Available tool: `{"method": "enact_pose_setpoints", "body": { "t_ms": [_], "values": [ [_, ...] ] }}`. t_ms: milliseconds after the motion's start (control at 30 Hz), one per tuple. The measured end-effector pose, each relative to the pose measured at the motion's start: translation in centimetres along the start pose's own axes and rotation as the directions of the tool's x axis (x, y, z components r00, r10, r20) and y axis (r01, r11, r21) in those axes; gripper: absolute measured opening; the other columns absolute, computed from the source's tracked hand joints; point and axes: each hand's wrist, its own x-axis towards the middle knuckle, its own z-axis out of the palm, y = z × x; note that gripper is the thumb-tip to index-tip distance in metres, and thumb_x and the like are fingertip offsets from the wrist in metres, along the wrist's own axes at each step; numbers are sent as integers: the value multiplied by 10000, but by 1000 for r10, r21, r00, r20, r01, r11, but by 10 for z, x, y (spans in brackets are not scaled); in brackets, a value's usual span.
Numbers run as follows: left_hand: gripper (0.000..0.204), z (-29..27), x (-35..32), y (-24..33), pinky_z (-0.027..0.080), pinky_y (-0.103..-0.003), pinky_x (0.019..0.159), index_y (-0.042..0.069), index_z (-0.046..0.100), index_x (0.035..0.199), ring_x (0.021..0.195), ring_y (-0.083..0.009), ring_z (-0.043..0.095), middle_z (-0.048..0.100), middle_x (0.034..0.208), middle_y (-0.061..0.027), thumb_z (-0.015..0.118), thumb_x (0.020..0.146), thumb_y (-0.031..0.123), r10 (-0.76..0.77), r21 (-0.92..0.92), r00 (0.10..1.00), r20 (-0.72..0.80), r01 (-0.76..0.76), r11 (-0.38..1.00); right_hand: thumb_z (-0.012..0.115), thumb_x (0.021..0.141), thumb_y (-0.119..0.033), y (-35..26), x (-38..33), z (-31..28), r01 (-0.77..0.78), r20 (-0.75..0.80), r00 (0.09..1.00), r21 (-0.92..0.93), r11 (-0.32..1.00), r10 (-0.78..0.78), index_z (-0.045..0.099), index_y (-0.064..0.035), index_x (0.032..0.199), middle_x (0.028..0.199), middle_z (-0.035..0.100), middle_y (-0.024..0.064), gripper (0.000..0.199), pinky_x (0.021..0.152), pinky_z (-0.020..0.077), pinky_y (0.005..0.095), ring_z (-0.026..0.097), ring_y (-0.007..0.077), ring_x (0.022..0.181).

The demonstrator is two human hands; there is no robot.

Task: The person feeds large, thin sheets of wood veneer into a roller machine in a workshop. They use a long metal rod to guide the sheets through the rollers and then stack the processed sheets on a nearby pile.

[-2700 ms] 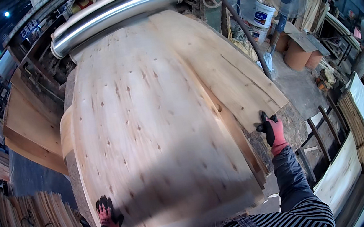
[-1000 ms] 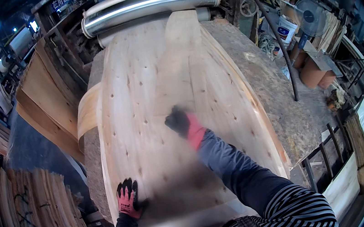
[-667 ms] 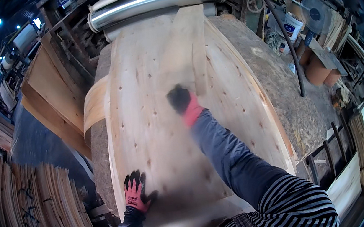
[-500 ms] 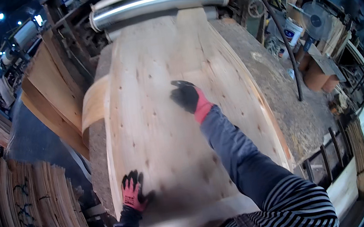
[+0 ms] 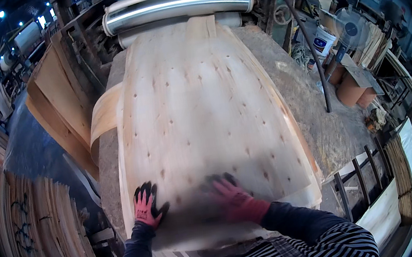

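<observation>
A wide pale wood veneer sheet (image 5: 188, 115) dotted with knots lies on top of a stack on the worktable, its far end at the rollers. My left hand (image 5: 146, 207), in a red glove with black fingertips, rests flat at the sheet's near left with fingers spread. At the near middle, my right hand (image 5: 237, 198) in a matching glove lies over the veneer, fingers stretched forward and slightly blurred. Neither hand holds anything. A narrow veneer strip (image 5: 201, 27) lies across the sheet's far end.
Shiny metal rollers (image 5: 180, 9) span the table's far end. A dark rod (image 5: 310, 47) slants along the right side of the table (image 5: 311, 99). Veneer stacks (image 5: 37, 228) stand at the left; a white bucket (image 5: 323, 40), a fan (image 5: 351, 28) and cardboard boxes (image 5: 354, 89) are at the right.
My right hand has drawn back from the middle of the veneer to its near part. My left hand stays at the near left. The view has shifted slightly.
</observation>
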Motion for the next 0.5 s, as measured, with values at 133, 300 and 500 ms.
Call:
{"method": "enact_pose_setpoints", "body": {
  "t_ms": [133, 300, 500],
  "values": [
    [732, -1, -17, -1, 198, -505, 960, -10, 356, 1179, 1155, -421, 257, 286, 1260, -237, 663, 585, 288, -125, 22, 977, -172, 130, 991, 575, 570, -628, -20, -44, 37, -309, 128, 934, -177, 934, 333, 270, -61, 1286, 1322, 215, 214, 963, 987, 106, 528, 177, 366, 1232],
    [859, 13, -64, -34, 204, -452, 977, 15, 260, 1267, 1176, -392, 261, 261, 1295, -232, 617, 636, 476, -645, -100, 757, -108, 637, 764, 649, 503, -590, -16, -50, 71, -540, -81, 840, -214, 814, 536, 298, -60, 1275, 1320, 220, 211, 1000, 1008, 73, 497, 167, 375, 1230],
    [864, 12, -63, -64, 236, -381, 987, 24, 279, 1271, 1191, -325, 289, 301, 1287, -208, 602, 640, 519, -682, -465, 678, 275, 714, 523, 702, 538, -421, -24, -36, 70, -531, -164, 847, -320, 785, 506, 336, -105, 1251, 1291, 296, 155, 862, 1002, 126, 476, 226, 341, 1204]
  ]
}}
